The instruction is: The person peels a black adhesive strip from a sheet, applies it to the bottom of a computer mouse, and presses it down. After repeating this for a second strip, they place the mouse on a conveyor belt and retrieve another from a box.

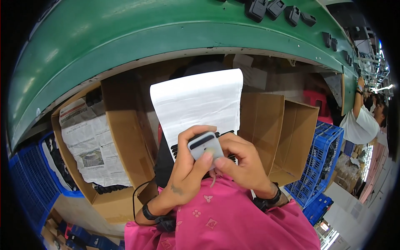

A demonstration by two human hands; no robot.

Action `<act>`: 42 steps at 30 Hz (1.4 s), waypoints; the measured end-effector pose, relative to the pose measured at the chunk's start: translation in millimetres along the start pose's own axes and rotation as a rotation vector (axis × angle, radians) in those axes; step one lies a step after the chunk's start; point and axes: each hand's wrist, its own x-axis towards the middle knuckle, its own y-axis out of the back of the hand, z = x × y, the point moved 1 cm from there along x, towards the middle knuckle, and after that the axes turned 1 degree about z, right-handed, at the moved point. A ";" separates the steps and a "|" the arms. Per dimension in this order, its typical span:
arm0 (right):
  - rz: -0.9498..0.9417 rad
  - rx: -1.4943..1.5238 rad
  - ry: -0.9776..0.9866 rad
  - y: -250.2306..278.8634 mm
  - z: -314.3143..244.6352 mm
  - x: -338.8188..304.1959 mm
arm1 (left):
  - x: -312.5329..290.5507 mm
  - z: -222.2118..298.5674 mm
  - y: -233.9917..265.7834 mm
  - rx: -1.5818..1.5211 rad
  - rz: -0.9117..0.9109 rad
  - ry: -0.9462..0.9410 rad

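A small light-grey rounded device (pixel 203 144) with a dark strip along one edge is held up above my lap, between both hands. My left hand (pixel 187 166) wraps it from the left, index finger curled over its far edge and thumb pressed on its face. From the right, my right hand (pixel 246 164) grips its side with bent fingers and thumb near the lower corner. Beyond my hands lies a white sheet (pixel 198 100), with black ridged edges (pixel 175 151) showing beside my fingers. Pink patterned cloth (pixel 233 212) covers my lap.
A green work surface (pixel 166 39) runs across the far side, bearing several black devices (pixel 256 9). At left stands a cardboard box (pixel 125 137) with newspaper (pixel 89 146) over black items. An open cardboard box (pixel 291 137) and blue crates (pixel 321 158) stand right. Another person (pixel 362 121) is far right.
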 end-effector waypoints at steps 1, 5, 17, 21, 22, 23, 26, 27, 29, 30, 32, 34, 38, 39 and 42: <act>-0.018 -0.057 0.049 -1.5 0.6 -0.2 | -2.8 -6.2 1.6 0.034 0.012 -0.099; -0.163 -0.134 0.086 12.8 -1.6 -9.6 | -21.4 -6.4 20.8 0.239 -0.197 -0.133; 0.202 -0.596 0.302 -8.8 22.7 -3.2 | -32.5 -13.5 69.0 0.015 0.122 -0.051; 0.221 -0.841 0.463 -29.3 36.4 8.4 | -28.9 -9.0 59.1 -0.120 0.206 -0.062; 0.234 -0.852 0.498 -30.9 39.6 9.0 | -29.3 -9.1 56.3 -0.174 0.192 -0.067; 0.246 -0.861 0.535 -32.5 40.7 9.7 | -29.2 -8.9 53.0 -0.226 0.179 -0.074; 0.224 -0.897 0.561 -32.6 41.7 11.3 | -23.6 -14.0 51.2 -0.410 0.090 -0.096; 0.223 -0.896 0.568 -32.2 40.4 11.1 | -22.9 -14.1 49.9 -0.519 0.059 -0.066; 0.235 -0.847 0.545 -35.9 40.2 10.9 | -23.1 -11.8 51.2 -0.587 -0.019 -0.048; 0.228 -0.839 0.549 -35.4 41.4 11.6 | -21.3 -13.0 52.2 -0.633 -0.063 -0.064; 0.228 -0.705 0.462 -33.7 43.1 13.6 | -20.7 -12.7 51.7 -0.677 -0.102 -0.082; 0.207 -0.540 0.327 -32.0 31.3 10.1 | -20.8 -8.0 49.5 -0.499 0.051 0.006; 0.115 -0.062 -0.060 -11.5 -9.2 -0.3 | -25.7 1.0 46.4 -0.186 0.007 -0.062; 0.078 0.181 -0.224 -8.3 -19.7 -2.6 | -29.0 7.9 41.7 -0.197 -0.025 -0.005; -0.005 0.178 -0.197 -7.8 -54.7 -2.8 | -30.4 21.6 28.9 -0.208 -0.069 0.092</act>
